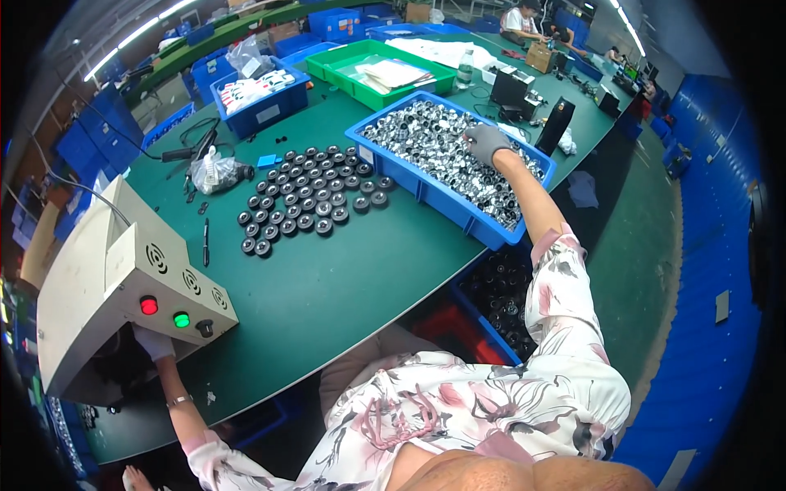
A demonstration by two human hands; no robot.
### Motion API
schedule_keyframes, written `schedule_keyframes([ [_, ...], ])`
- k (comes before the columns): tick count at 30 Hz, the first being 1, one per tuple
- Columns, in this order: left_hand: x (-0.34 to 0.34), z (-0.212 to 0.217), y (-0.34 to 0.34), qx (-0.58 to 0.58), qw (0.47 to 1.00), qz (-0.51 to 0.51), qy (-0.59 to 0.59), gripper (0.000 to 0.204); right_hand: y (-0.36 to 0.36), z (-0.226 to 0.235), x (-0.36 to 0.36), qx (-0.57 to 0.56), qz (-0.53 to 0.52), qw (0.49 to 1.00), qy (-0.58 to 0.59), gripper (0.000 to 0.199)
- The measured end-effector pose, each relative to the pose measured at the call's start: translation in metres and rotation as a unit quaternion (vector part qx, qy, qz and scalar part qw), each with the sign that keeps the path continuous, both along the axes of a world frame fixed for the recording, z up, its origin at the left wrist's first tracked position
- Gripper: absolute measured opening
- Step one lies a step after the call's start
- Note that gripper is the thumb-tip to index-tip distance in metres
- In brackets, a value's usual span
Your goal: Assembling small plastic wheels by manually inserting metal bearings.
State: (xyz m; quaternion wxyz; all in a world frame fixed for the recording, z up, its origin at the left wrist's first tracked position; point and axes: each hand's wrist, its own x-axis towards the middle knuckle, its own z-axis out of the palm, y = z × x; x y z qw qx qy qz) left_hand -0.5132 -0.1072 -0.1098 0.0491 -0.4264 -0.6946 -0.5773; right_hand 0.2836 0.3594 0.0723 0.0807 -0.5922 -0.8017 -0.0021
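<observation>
My right hand (490, 142), in a grey glove with the fingertips bare, is over the blue bin (426, 192), which is heaped with small shiny metal ring-like parts (442, 147). Its fingers are curled together at the top of the heap; whatever they grip is too small to make out. Far to the left, my left hand (152, 340), in a pale glove, reaches into the dark opening of a beige machine (123, 270). The machine's housing hides those fingers. Between my hands, round black parts with metal centres (307, 192) stand in rows on the green table (344, 278).
A red lamp (148, 305), a green button (181, 319) and a black knob are on the machine. A black pen (206, 243) lies nearby. Behind stand a green tray (372, 78) with papers, another blue bin (260, 105) and a bottle (465, 69). Below the table edge is a bin of dark parts (503, 299).
</observation>
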Motion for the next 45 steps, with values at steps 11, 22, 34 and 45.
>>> schedule_keyframes([
  [11,0.407,0.118,-0.049,0.120,0.901,-0.068,-0.411,0.028,-0.010,0.001,-0.016,0.074,0.132,0.987,0.048,0.026],
  [22,0.486,0.113,0.054,0.085,0.677,-0.345,-0.644,0.033,-0.178,0.028,-0.093,-0.175,0.271,0.874,0.364,0.022],
  [34,0.506,0.105,0.083,0.117,0.450,-0.330,-0.821,0.032,-0.232,-0.053,-0.114,-0.281,0.237,0.806,0.464,0.027],
  [45,0.505,0.100,0.094,0.095,0.455,-0.338,-0.818,0.030,-0.236,-0.071,-0.116,-0.200,0.227,0.824,0.479,0.029],
])
